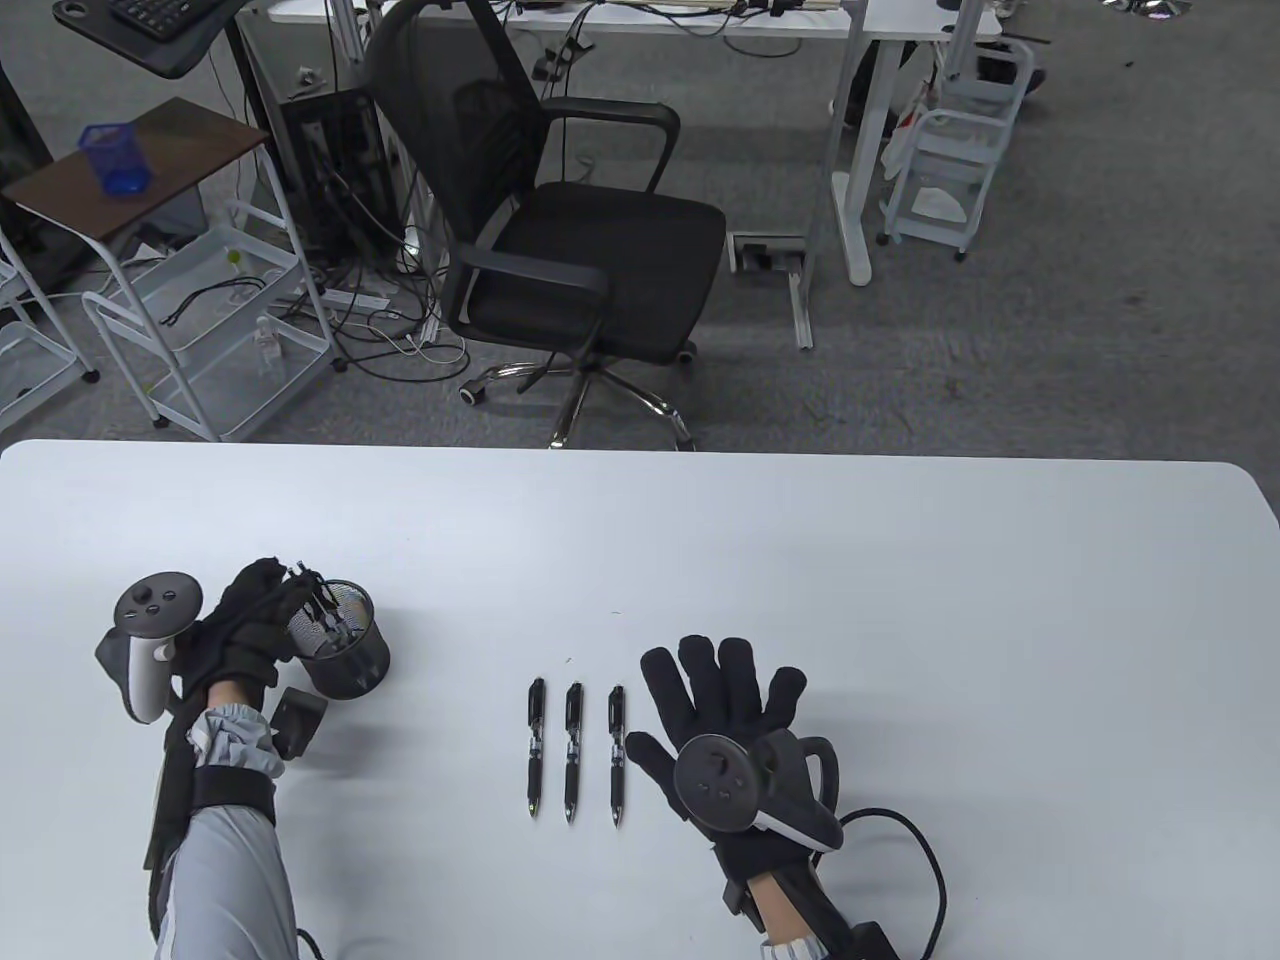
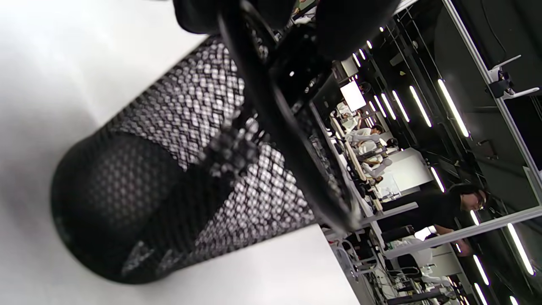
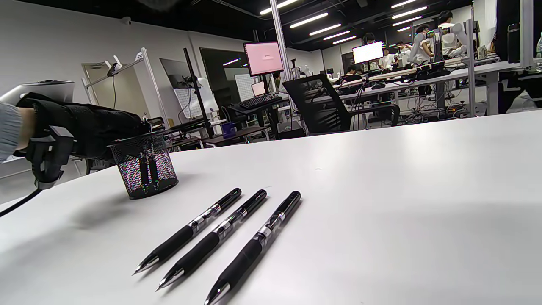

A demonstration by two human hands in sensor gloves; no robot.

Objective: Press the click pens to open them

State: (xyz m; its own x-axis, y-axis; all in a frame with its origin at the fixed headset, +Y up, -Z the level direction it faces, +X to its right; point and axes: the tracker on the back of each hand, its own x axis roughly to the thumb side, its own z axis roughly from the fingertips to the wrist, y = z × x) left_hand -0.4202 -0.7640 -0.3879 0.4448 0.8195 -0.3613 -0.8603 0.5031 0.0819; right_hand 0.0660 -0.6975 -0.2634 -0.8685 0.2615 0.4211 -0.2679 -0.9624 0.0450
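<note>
Three click pens (image 1: 571,752) lying side by side on the white table (image 1: 900,600), parallel, tips toward the near edge, close together but not touching. Tips out on all three in the right wrist view — pressed open already, to judge by that.

Right hand (image 1: 722,720) flat on the table just right of the row, fingers spread, gripping nothing; thumb near the rightmost pen, contact not certain.

Left hand (image 1: 245,625) up at the black mesh pen cup (image 1: 345,640), well left of the row, fingers over the rim and reaching inside. Two dark pens standing in the cup (image 3: 148,169), seen through the mesh from the right wrist view. Whether the fingers already pinch one — cannot tell: left wrist view too close and blurred, glove and cup rim merged into one dark mass.

Step in hand, most likely: fetching the next pen out of the cup. Three done and laid out, at least two left inside.

Next move calls for a firm pinch on one barrel, a straight lift clear of the rim without tipping the light cup, then a thumb on the plunger end and a full press until the tip shows. Then down beside the row.
</note>
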